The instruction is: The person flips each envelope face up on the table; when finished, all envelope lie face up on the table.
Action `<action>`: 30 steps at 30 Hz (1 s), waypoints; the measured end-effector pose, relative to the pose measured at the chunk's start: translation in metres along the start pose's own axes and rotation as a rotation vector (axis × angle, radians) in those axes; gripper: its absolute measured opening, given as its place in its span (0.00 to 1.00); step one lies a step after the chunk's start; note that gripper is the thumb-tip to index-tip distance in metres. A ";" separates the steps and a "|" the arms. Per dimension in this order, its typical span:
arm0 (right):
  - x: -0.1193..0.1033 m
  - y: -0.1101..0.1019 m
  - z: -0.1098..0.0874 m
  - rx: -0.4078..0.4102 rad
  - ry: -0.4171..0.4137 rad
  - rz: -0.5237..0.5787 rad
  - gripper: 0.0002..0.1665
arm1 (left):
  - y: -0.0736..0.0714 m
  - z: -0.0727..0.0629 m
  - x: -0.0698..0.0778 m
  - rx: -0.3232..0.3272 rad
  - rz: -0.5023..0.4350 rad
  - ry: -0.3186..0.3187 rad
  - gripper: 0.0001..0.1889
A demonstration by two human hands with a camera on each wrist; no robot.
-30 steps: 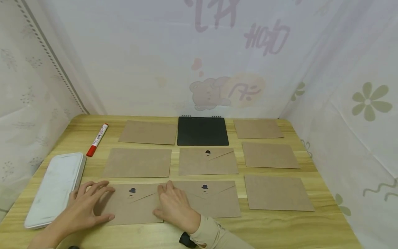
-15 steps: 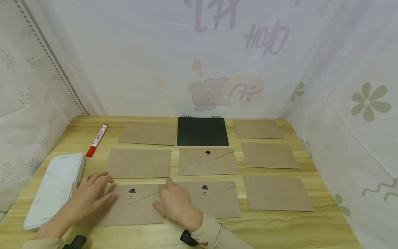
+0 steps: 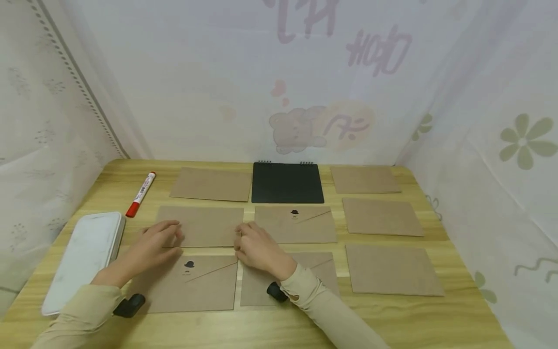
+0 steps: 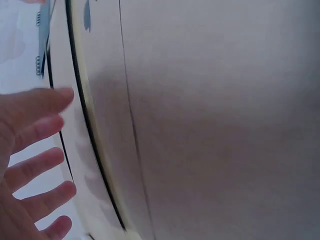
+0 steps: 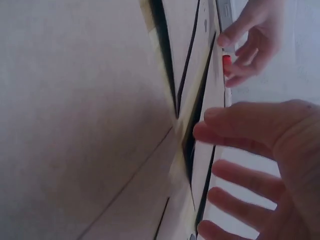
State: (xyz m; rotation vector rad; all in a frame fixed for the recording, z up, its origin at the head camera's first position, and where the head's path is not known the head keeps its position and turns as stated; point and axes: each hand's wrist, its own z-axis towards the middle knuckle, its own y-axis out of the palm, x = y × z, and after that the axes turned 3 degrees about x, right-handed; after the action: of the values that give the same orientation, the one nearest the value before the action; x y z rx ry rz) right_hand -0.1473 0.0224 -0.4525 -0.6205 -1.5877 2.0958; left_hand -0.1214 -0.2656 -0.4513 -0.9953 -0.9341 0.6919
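Note:
A plain brown envelope (image 3: pixel 205 226) lies in the middle row at the left, between my two hands in the head view. My left hand (image 3: pixel 154 247) is over its left end, fingers spread and slightly bent in the left wrist view. My right hand (image 3: pixel 263 249) is at its right edge; the right wrist view shows the thumb (image 5: pixel 240 120) close to the index finger and the other fingers apart. Just below, a front-left envelope (image 3: pixel 209 293) lies flap side up with a bowler-hat print. My right forearm partly covers the front-middle envelope (image 3: pixel 257 291).
Another hat-print envelope (image 3: pixel 296 228) lies right of my right hand. A black spiral-bound pad (image 3: pixel 287 183) is at the back, with plain envelopes on both sides and down the right column (image 3: pixel 383 217). A white case (image 3: pixel 85 261) and a red-capped marker (image 3: pixel 141 194) are at left.
Both hands have left the front-left envelope and moved away from me to the plain envelope behind it. The front-left envelope now lies uncovered beside the front-middle one, with a narrow gap between.

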 end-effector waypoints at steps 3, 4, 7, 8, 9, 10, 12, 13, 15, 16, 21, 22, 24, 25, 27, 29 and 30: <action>0.003 0.002 0.001 -0.017 -0.051 0.026 0.06 | 0.002 0.008 0.001 -0.022 -0.004 -0.003 0.20; 0.004 0.003 0.002 -0.022 -0.065 0.031 0.06 | 0.002 0.009 0.001 -0.032 0.001 -0.009 0.23; 0.005 0.005 0.002 -0.029 -0.087 0.039 0.06 | 0.003 0.011 0.000 -0.072 0.015 -0.026 0.29; 0.005 0.005 0.002 -0.033 -0.088 0.041 0.07 | 0.003 0.010 -0.002 -0.080 0.020 -0.030 0.30; 0.005 0.005 0.002 -0.035 -0.085 0.042 0.07 | 0.004 0.010 -0.003 -0.082 0.028 -0.029 0.31; 0.005 0.005 0.001 -0.039 -0.076 0.046 0.07 | 0.006 0.010 -0.004 -0.080 0.034 -0.026 0.31; 0.005 0.004 0.000 -0.042 -0.056 0.054 0.07 | 0.009 0.009 -0.007 -0.061 0.033 -0.016 0.30; 0.005 0.004 -0.001 -0.043 -0.046 0.056 0.07 | 0.010 0.009 -0.008 -0.051 0.029 -0.009 0.29; 0.005 0.004 -0.003 -0.037 -0.036 0.056 0.08 | 0.013 0.009 -0.009 -0.035 0.016 0.002 0.27; 0.005 0.004 -0.004 -0.032 -0.040 0.054 0.08 | 0.013 0.009 -0.009 -0.032 0.009 0.007 0.26; 0.005 0.005 -0.004 0.015 -0.062 0.029 0.10 | 0.011 0.008 -0.007 -0.065 -0.026 -0.013 0.25; 0.004 0.006 -0.004 0.026 -0.060 0.029 0.10 | 0.011 0.007 -0.007 -0.074 -0.035 -0.020 0.25; 0.004 0.005 -0.004 0.054 -0.048 0.029 0.12 | 0.010 0.005 -0.006 -0.082 -0.055 -0.032 0.24; 0.003 0.005 -0.004 0.071 -0.042 0.032 0.12 | 0.010 0.005 -0.005 -0.079 -0.060 -0.034 0.24; 0.004 0.005 -0.004 0.108 -0.027 0.043 0.14 | 0.010 0.003 -0.005 -0.075 -0.077 -0.033 0.23; 0.005 0.005 -0.004 0.147 -0.020 0.048 0.16 | 0.010 0.002 -0.006 -0.072 -0.093 -0.029 0.22; 0.006 0.005 -0.004 0.165 -0.020 0.047 0.18 | 0.011 0.002 -0.006 -0.072 -0.100 -0.026 0.22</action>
State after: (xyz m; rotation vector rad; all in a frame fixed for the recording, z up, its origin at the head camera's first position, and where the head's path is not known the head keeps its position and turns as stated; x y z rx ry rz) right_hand -0.1503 0.0272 -0.4590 -0.5863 -1.4053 2.2464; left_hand -0.1264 -0.2656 -0.4626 -0.9982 -1.0308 0.5919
